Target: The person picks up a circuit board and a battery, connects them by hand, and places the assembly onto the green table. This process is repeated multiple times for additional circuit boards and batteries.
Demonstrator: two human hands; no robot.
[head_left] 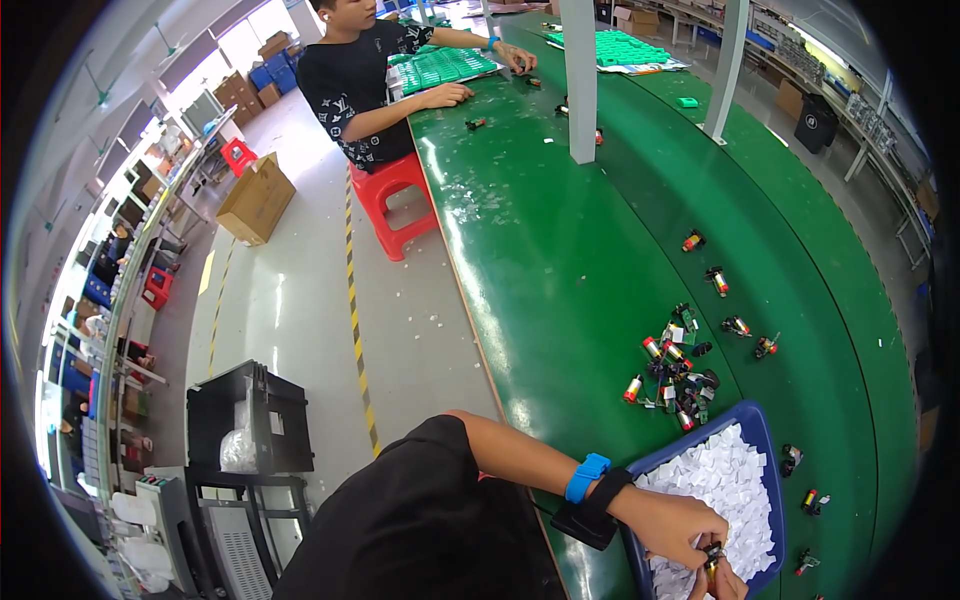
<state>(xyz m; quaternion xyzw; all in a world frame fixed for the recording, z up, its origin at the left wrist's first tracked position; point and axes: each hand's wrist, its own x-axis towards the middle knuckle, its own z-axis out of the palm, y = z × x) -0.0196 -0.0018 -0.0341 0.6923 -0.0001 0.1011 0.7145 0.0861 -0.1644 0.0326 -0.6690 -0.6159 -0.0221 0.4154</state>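
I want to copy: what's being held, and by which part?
A small, stubby black-and-yellow component, pinched by the left hand and right hand; fingers hide exactly which part is gripped.

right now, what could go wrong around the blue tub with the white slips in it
The small electronic assembly between the left hand and right hand could slip and drop among the white slips. The heap of similar assemblies lies close by the rim of the blue tub, so nudging the tub might scatter or tangle some.
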